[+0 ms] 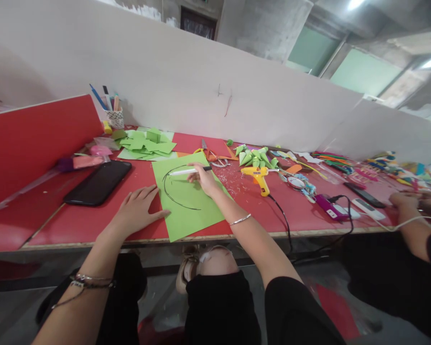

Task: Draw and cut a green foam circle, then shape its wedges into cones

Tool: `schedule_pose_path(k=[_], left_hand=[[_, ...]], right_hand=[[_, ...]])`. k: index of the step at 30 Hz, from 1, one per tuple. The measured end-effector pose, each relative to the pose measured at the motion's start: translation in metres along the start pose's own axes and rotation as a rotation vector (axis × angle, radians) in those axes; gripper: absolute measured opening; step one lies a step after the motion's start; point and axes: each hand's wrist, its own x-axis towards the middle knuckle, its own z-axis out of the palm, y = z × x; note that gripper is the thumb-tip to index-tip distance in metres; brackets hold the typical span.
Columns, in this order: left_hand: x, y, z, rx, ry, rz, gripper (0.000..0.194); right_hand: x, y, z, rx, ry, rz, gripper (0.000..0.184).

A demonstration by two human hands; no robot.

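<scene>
A sheet of green paper (187, 220) lies at an angle near the front edge of the table, with a large black curve drawn on it. My right hand (203, 178) is closed around a white marker with a black end (183, 171), its tip at the upper left part of the curve. Flat on the table, my left hand (139, 208) has its fingers spread, the thumb resting on the left edge of the paper. Beyond the sheet are scissors (204, 144) and orange paper scraps.
A black phone (98, 183) lies at left, below cut green paper pieces (147, 143) and a pen cup (115, 118). Rightward are a yellow glue gun (259, 178) with its cord, folded green cones (255, 157) and a purple power strip (330, 208). Another person's hands (413, 201) work at far right.
</scene>
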Motion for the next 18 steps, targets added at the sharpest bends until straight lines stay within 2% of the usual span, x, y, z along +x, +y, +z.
schedule_pose_path(k=[5,18], left_hand=[[0.000,0.000,0.001,0.001,0.012,0.005,0.082],[-0.006,0.004,-0.001,0.031,-0.021,0.012,0.078]], right_hand=[[-0.001,-0.003,0.001,0.011,-0.086,0.062,0.023],[-0.006,-0.011,0.008,-0.070,-0.066,0.082,0.018]])
